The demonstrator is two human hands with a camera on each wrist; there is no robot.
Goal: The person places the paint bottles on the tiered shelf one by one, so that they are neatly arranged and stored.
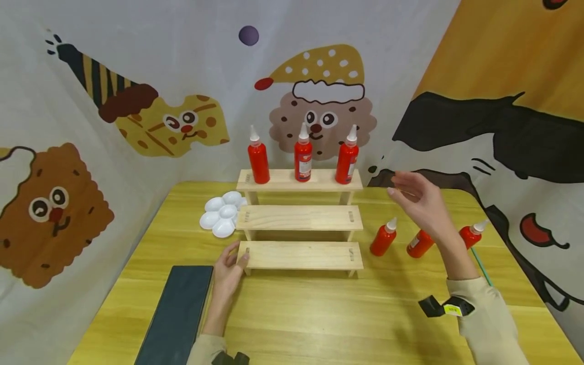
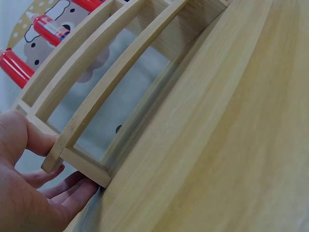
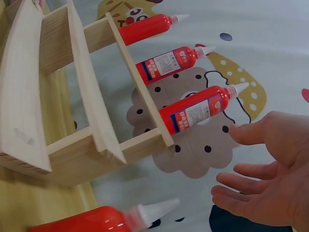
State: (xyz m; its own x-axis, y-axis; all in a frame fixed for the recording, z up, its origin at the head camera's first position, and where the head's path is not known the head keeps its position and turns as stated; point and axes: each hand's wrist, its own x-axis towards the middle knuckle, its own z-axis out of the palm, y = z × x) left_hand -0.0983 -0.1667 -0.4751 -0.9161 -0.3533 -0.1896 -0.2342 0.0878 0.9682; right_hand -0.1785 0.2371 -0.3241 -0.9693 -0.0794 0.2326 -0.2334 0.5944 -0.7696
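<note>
A three-tier wooden display stand stands in the middle of the table. My left hand grips the left end of its lowest step, thumb on top and fingers curled beneath, as the left wrist view shows. Along the top step stand three red squeeze bottles with white nozzle caps: a left one, a middle one and a right one. My right hand is raised to the right of the top step, holding nothing, its fingers relaxed and apart from the right-hand bottle.
Three more red bottles stand on the table at the right: one nearest the stand, a middle one partly behind my right forearm, and an outer one near a thin green stick. A white palette and a dark board lie left.
</note>
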